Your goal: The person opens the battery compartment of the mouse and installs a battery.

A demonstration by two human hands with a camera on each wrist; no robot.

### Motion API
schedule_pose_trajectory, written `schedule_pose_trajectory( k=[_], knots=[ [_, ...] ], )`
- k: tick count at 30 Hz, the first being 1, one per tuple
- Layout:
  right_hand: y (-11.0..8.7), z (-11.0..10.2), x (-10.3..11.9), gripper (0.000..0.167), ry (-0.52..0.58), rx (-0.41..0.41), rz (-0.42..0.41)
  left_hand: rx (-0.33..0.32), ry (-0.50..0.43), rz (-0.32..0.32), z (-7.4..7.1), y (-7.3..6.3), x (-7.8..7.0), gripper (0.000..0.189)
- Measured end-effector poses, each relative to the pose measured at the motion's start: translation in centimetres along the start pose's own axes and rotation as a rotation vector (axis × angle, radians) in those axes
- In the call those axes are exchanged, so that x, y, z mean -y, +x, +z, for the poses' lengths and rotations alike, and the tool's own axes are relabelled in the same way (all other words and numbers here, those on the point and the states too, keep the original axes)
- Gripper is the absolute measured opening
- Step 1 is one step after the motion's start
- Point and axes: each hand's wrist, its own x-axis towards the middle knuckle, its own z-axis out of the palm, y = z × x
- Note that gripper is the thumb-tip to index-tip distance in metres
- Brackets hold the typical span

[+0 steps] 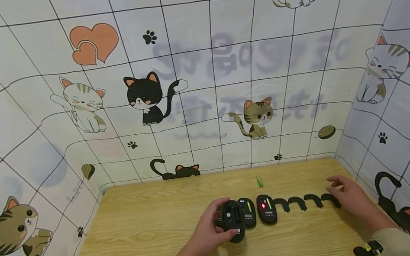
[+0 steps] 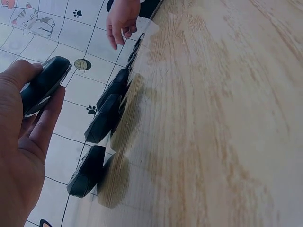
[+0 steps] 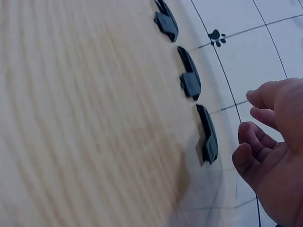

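Observation:
My left hand [image 1: 211, 230] grips a black computer mouse [image 1: 233, 222], its underside turned toward the head camera. In the left wrist view, the thumb and fingers of that hand hold the mouse [image 2: 46, 85] off the table. Beside it lie a black mouse [image 1: 248, 213] with a battery in its open compartment and another mouse [image 1: 266, 209] with a red light glowing. My right hand [image 1: 350, 198] is close by the rightmost black curved battery cover [image 1: 331, 199]. Its fingers are loosely bent and hold nothing in the right wrist view.
More curved covers [image 1: 297, 203] lie in a row right of the mice. Behind them a small green battery [image 1: 259, 181] lies on the wooden table [image 1: 142, 215]. Another mouse [image 2: 86, 171] appears nearest in the left wrist view. A cat-print sheet [image 1: 201, 102] surrounds the table's back and sides.

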Motion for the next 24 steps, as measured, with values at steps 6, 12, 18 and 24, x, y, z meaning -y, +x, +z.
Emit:
schedule_pose_trajectory(
  k=[6,12,18,24],
  knots=[
    [0.8,0.7,2.1,0.044,0.051,0.036,-0.047,0.006,0.005,-0.004,0.1,0.0,0.0,0.083],
    [2.1,2.7,4.6,0.044,0.103,0.091,-0.075,0.007,0.006,-0.001,-0.1,0.0,0.1,0.084],
    [3.7,4.8,6.6,0.042,0.134,0.128,-0.102,0.013,0.007,0.0,-0.1,0.1,-0.1,0.085],
    [5.3,6.7,8.2,0.039,0.107,0.157,-0.112,0.007,0.011,-0.003,0.0,0.2,0.1,0.085]
  ],
)
